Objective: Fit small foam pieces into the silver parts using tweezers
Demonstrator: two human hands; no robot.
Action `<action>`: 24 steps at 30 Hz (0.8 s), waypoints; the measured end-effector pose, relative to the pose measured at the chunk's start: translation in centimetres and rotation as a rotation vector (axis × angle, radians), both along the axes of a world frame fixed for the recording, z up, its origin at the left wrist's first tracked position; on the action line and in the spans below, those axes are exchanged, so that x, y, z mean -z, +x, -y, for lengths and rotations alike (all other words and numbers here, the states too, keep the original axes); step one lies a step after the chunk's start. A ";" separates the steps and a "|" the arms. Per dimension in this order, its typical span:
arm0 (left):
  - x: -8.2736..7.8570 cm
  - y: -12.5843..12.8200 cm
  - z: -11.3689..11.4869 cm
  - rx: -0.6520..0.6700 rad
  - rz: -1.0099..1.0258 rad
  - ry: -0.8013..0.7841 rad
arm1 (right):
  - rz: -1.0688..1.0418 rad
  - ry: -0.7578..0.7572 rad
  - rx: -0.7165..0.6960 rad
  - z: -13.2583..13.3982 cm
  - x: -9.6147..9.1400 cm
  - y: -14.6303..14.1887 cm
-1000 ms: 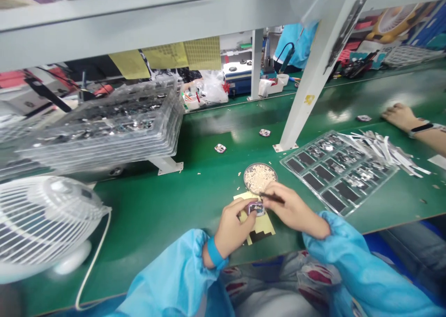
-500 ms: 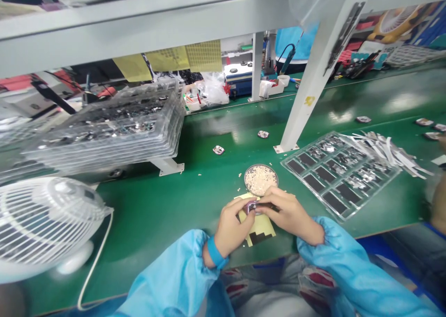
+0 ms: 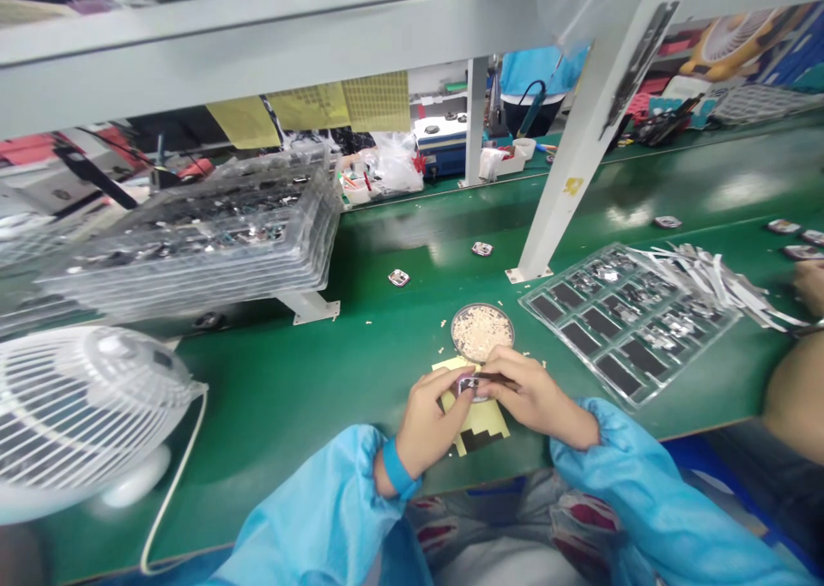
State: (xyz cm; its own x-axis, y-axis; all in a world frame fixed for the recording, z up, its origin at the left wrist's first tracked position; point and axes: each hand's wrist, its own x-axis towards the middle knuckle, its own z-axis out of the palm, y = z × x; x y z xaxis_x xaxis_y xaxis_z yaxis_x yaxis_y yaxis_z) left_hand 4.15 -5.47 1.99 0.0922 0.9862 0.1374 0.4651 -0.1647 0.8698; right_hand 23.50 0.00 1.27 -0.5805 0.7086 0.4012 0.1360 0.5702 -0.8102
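My left hand (image 3: 433,414) is closed, with its thumb and fingers around the edges of a small rounded-square device housing (image 3: 468,386), purplish at the rim. In my right hand (image 3: 531,395) is a pair of dark tweezers (image 3: 497,379), pinched near the housing; their tips are too small to make out. Under both hands lies a yellow sheet (image 3: 484,420) with dark strips at its lower edge. Just beyond the fingers stands a round dish (image 3: 482,332) full of tiny beige pieces, and a few of these are scattered around it.
A clear tray (image 3: 631,324) of dark rectangular parts and pale strips lies right. Similar housings (image 3: 399,278) sit on the green surface behind. A white fan (image 3: 90,414) and stacked trays (image 3: 193,251) stand left. A metal post (image 3: 566,166) rises ahead. Another person's arm (image 3: 798,389) is far right.
The housings behind have shifted slightly left. A co-worker's hand and arm have come further into view at the right. My hands stay nearly in place, with the held housing tilted slightly differently.
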 end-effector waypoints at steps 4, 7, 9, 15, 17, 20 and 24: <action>0.1 -0.1 0.0 -0.014 -0.013 -0.008 | -0.072 -0.024 0.179 -1.6 -0.3 0.7; 0.3 -0.2 0.0 -0.010 -0.008 -0.004 | 0.086 0.000 0.354 -3.6 -0.1 1.8; 0.3 -0.3 -0.2 -0.009 0.000 0.003 | 0.169 0.016 0.401 -4.4 0.0 2.5; -0.2 0.1 -0.1 0.002 0.005 0.031 | 0.019 0.000 0.332 -2.1 -1.0 2.2; -0.1 0.2 0.1 0.008 0.004 0.035 | -0.011 -0.018 0.318 -1.1 -1.3 2.2; 0.3 -0.7 -0.3 -0.028 -0.035 0.050 | -0.062 -0.058 0.344 -0.1 -0.9 3.2; 1.1 -5.9 -4.0 -0.239 -0.163 0.095 | -0.079 -0.033 0.418 1.2 1.1 5.8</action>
